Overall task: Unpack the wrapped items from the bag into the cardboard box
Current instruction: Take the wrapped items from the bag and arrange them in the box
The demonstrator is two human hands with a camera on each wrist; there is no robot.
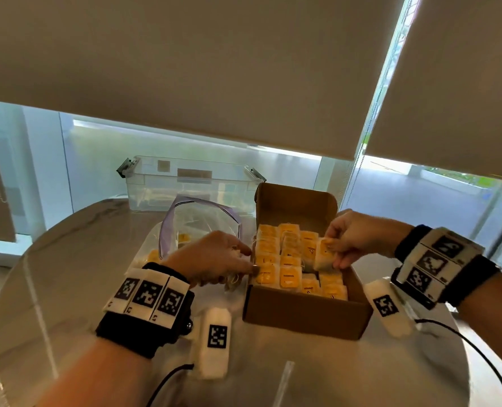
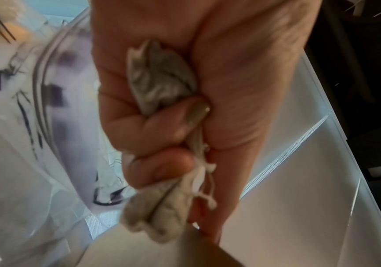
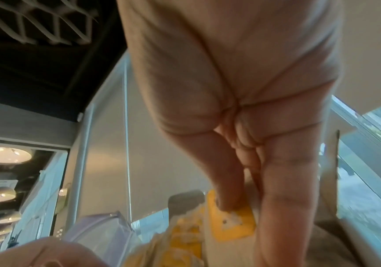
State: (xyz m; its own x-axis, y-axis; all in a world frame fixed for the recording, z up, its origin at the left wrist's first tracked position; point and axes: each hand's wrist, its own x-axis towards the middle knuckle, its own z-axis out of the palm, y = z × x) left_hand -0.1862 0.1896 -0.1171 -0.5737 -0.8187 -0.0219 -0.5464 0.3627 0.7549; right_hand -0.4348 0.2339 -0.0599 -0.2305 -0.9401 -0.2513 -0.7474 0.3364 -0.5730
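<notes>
Wrapped item pinched upright in right hand, over the right side of the cardboard box, long axis vertical; open slot directly below. Left hand, at the box's left wall, clenched round more packets. Bag lies just left, some items inside. Box stands on worktop.

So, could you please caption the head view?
Right hand lowers a wrapped item into the cardboard box.
</notes>
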